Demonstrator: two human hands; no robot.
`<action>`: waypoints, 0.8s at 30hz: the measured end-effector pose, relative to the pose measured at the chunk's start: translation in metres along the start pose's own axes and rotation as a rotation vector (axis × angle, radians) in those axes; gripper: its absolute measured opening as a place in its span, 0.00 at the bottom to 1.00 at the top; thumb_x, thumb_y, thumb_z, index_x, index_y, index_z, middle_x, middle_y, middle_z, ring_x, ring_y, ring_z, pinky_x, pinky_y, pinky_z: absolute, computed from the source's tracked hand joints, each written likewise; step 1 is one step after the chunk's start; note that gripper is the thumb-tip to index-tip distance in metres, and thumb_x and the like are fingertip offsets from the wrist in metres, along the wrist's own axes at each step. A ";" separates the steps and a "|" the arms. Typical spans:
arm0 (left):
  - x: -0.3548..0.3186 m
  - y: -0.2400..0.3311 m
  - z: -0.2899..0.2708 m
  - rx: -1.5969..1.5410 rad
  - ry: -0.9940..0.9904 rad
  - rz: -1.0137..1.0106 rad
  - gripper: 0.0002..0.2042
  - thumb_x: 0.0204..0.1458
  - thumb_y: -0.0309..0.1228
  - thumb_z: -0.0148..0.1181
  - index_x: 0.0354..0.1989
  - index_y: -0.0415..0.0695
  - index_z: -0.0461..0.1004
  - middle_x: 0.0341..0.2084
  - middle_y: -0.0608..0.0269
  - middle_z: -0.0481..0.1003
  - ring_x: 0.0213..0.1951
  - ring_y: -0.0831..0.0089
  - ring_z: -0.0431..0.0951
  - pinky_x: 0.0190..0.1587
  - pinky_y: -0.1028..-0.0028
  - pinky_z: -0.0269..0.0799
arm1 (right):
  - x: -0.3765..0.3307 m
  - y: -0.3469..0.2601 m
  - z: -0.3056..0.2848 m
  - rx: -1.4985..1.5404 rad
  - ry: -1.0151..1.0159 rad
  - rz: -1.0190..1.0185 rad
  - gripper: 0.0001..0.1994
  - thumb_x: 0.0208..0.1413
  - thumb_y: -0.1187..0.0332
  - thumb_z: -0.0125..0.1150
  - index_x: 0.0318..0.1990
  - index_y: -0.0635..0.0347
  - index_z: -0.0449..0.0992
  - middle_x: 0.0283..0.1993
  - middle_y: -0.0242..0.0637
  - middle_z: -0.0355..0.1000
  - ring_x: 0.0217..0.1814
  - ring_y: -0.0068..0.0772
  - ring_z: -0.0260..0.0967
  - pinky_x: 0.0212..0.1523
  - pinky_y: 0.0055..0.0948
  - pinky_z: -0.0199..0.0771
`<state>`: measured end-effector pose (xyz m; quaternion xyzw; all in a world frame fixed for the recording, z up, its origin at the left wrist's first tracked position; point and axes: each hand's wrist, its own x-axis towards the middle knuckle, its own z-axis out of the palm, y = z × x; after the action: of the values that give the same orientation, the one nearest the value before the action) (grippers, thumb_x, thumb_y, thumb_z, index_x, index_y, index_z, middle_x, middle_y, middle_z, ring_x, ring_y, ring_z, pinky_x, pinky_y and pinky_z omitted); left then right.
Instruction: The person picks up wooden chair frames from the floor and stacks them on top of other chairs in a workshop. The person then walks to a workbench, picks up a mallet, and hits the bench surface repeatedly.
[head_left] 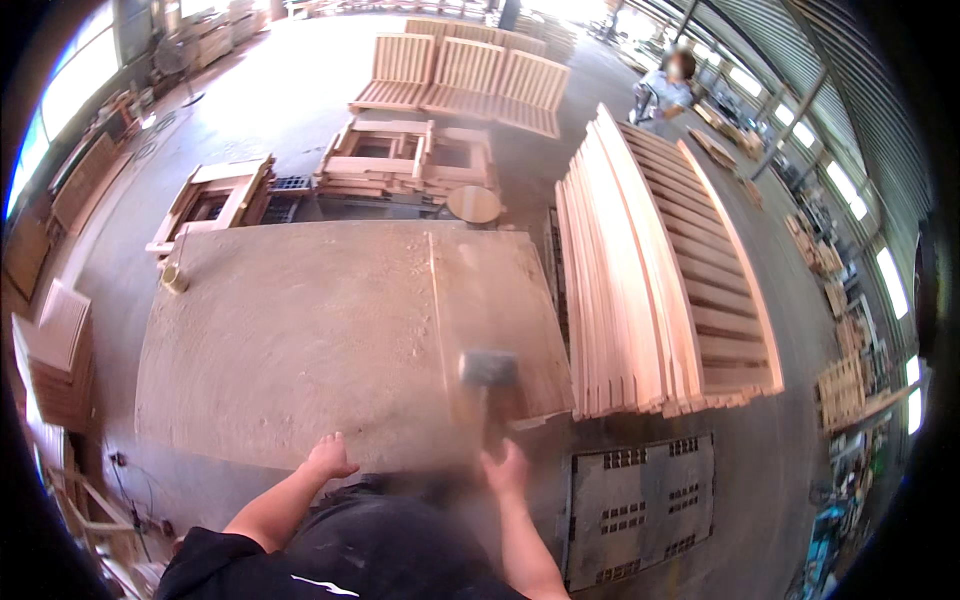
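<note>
A mallet [489,368] with a blocky dark grey head is in my right hand [506,468], its head pointing away from me over the right part of the worktable. Its handle is blurred by motion, and my fingers close round the lower end. My left hand [331,457] is at the near edge of the brown worktable [290,330], empty, its thumb apart from its fingers. The tabletop is dusty, with a pale straight line [437,300] running across it from front to back.
Tall slatted wooden panels [640,270] stand stacked right of the table. Wooden frames [400,160] and a round wooden piece [474,205] lie behind it. A small roll [174,278] sits at its far left corner. A grey slotted plastic pallet [640,510] is on the floor. A person [664,90] stands far off.
</note>
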<state>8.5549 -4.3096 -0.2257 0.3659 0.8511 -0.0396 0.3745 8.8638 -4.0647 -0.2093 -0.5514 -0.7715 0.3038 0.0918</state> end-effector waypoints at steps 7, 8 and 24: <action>0.006 -0.005 0.012 0.023 0.063 0.041 0.46 0.42 0.50 0.68 0.63 0.31 0.55 0.58 0.37 0.64 0.62 0.48 0.64 0.62 0.61 0.65 | -0.001 -0.001 0.053 -0.076 -0.240 0.153 0.41 0.52 0.50 0.63 0.66 0.71 0.56 0.66 0.61 0.58 0.70 0.55 0.55 0.69 0.44 0.55; 0.000 -0.001 0.006 0.031 0.047 0.039 0.46 0.42 0.51 0.68 0.64 0.32 0.55 0.58 0.36 0.64 0.62 0.47 0.63 0.62 0.60 0.64 | 0.000 -0.001 0.057 -0.080 -0.256 0.172 0.41 0.53 0.49 0.62 0.66 0.71 0.55 0.67 0.62 0.57 0.71 0.55 0.54 0.69 0.44 0.54; 0.009 -0.015 -0.027 0.136 -0.044 0.204 0.27 0.42 0.49 0.66 0.46 0.42 0.75 0.37 0.53 0.80 0.42 0.55 0.81 0.44 0.61 0.77 | -0.032 0.030 0.109 -0.100 -0.145 0.276 0.39 0.56 0.55 0.60 0.66 0.74 0.52 0.66 0.64 0.58 0.68 0.57 0.58 0.66 0.42 0.59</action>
<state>8.5249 -4.3064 -0.2158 0.4742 0.7963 -0.0669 0.3696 8.8482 -4.1273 -0.3073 -0.6328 -0.7071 0.3137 -0.0342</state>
